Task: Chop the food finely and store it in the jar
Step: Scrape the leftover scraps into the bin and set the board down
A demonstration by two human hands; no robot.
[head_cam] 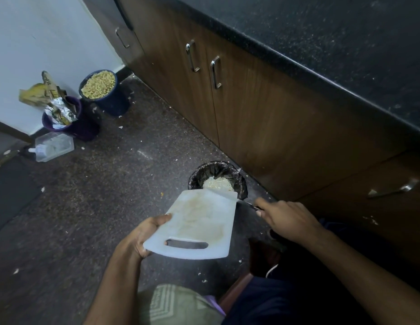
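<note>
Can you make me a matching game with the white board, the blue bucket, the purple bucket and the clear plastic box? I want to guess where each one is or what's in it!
Things:
1. cutting board
2. blue bucket
3. purple bucket
4. clear plastic box

Clues:
A. stuffed with foil wrappers
B. lying on its side on the floor
C. held tilted over the black-lined bin
D. full of yellowish chopped bits

Pairs: 1-C, 2-D, 3-A, 4-B

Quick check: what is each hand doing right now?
Left hand: grips the white cutting board by its edge.
Right hand: fingers curled round a knife handle.
</note>
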